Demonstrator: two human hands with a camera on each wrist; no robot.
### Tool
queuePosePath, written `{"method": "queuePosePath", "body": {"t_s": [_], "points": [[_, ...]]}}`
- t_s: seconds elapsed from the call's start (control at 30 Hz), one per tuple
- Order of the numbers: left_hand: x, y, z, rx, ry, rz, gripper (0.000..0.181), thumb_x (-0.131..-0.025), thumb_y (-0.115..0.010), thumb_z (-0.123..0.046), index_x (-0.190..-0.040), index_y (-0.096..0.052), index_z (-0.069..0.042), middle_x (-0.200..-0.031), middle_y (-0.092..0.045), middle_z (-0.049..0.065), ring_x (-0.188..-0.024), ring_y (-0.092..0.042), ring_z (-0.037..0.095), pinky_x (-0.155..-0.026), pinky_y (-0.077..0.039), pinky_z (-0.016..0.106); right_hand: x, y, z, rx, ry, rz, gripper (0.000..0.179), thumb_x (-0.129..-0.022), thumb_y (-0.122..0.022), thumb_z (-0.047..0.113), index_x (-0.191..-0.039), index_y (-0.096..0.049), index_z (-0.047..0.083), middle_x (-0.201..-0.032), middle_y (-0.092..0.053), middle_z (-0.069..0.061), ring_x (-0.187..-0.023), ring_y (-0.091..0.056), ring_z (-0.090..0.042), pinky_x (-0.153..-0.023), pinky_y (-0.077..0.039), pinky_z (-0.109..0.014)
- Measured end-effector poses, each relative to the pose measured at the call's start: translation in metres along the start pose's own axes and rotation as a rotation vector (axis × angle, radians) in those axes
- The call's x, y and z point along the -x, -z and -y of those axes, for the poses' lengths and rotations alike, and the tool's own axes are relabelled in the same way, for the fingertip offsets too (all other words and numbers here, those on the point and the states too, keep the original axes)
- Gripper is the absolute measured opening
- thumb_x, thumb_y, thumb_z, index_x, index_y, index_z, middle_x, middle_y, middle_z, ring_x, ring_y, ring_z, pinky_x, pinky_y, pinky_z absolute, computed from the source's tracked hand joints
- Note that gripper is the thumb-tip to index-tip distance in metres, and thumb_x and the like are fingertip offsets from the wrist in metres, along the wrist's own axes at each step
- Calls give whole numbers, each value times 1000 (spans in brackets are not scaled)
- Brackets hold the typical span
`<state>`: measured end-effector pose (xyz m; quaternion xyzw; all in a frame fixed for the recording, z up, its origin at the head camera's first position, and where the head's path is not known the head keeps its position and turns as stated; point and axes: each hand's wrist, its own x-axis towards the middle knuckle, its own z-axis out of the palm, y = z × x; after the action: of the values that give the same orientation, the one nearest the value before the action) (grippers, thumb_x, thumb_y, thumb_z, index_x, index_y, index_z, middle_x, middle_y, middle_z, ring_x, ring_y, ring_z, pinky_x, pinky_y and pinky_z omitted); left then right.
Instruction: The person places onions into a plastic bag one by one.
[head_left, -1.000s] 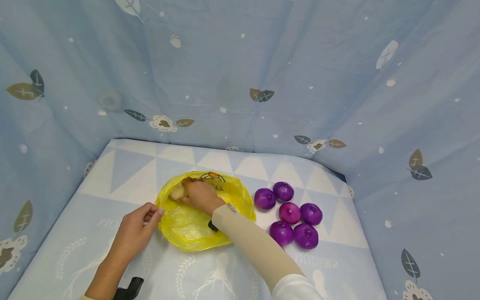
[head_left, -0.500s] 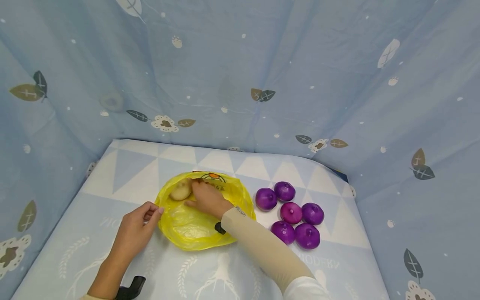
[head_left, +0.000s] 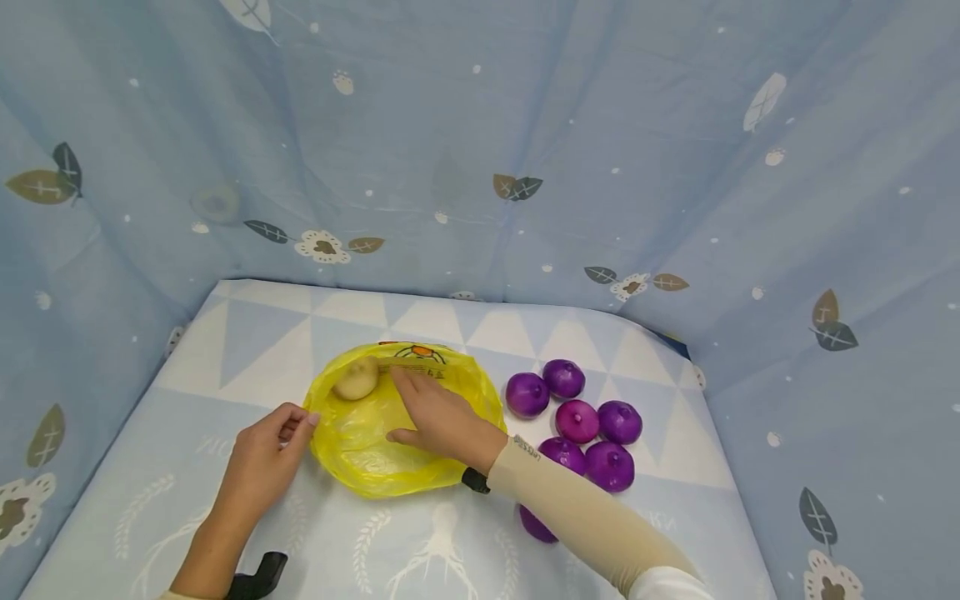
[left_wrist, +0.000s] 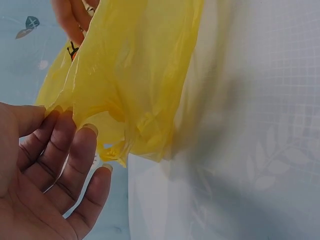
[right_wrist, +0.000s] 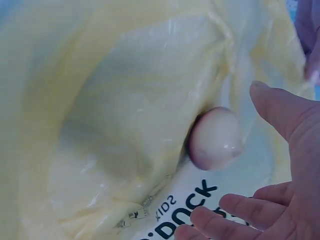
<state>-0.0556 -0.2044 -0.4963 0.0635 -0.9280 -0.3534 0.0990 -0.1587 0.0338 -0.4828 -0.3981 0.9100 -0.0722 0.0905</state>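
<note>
A yellow plastic bag [head_left: 390,481] stands with its mouth spread wide on the table. My left hand [head_left: 262,458] pinches its left rim between thumb and fingers, as the left wrist view also shows of that hand [left_wrist: 55,175]. Inside, against the far left wall, lies a pale, round, onion-like thing [head_left: 357,379]. Over the bag's mouth my right hand [head_left: 450,421] holds nothing, its fingers extended and thumb apart. In the right wrist view the pale thing [right_wrist: 216,137] lies apart from these fingers.
Several glossy purple onions [head_left: 577,422] sit grouped to the right of the bag. Another purple onion [head_left: 537,525] is partly hidden by the right sleeve [head_left: 592,517]. Blue patterned curtain [head_left: 450,150] encloses the table's back and sides.
My right hand has let go of the pale onion-like thing and drawn back to the right and toward me. The left hand keeps its pinch on the bag's rim.
</note>
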Motion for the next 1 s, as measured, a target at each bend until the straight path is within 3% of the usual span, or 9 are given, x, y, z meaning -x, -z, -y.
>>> {"method": "queuePosePath", "body": {"t_s": [0.37, 0.6, 1.0], "points": [[0, 1, 1, 0, 16, -10, 23, -98, -57, -34, -96, -62, -12, -84, -64, 1, -78, -59, 18, -69, -52, 40, 47, 17, -5, -28, 4, -43, 96, -87, -60, 59, -155, -12, 12, -154, -30, -8, -138, -34, -22, -108, -33, -35], [0, 0, 2, -9, 10, -35, 22, -97, -58, -34, -96, -62, -13, -84, -64, 0, -79, -59, 17, -66, -50, 33, 88, 25, -15, -38, -34, -84, 91, -87, -59, 61, -154, -21, 13, -154, -32, -7, -138, -35, -22, -109, -32, -37], [-1, -2, 1, 14, 3, -30, 22, -97, -58, -35, -96, -62, -14, -85, -64, 0, -81, -59, 19, -65, -49, 32, 159, 33, -34, -109, -190, -74, 80, -84, -62, 63, -147, -40, 19, -153, -32, -2, -135, -39, -20, -98, -45, -41]]}}
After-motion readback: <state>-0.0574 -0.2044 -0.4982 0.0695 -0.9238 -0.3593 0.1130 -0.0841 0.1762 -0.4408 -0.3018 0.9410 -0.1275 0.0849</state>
